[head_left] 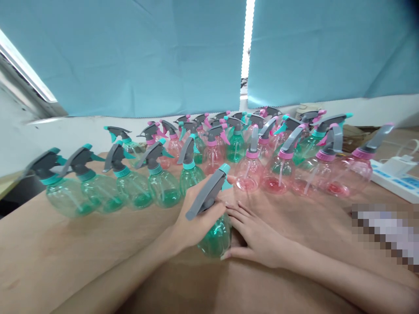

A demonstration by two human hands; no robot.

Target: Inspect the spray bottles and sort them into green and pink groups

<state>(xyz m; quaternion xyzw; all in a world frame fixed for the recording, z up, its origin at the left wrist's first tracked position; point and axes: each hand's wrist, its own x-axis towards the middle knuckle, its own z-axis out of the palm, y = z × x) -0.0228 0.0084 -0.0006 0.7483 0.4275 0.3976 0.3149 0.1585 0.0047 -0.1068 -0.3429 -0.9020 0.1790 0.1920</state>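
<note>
A green spray bottle [216,235] with a grey trigger head stands in front of me on the brown table [49,261]. My left hand [196,216] is wrapped round its neck just under the trigger. My right hand [253,231] rests against the bottle's right side, fingers stretched and laid on its body and neck. Behind them stand rows of finished bottles: several green ones [131,187] on the left and several pink ones [278,174] on the right.
A white power strip with a plug [396,174] lies at the right edge of the table. Blue curtains [131,52] hang behind, with a bright gap between them. A blurred patch [386,231] covers something at the right.
</note>
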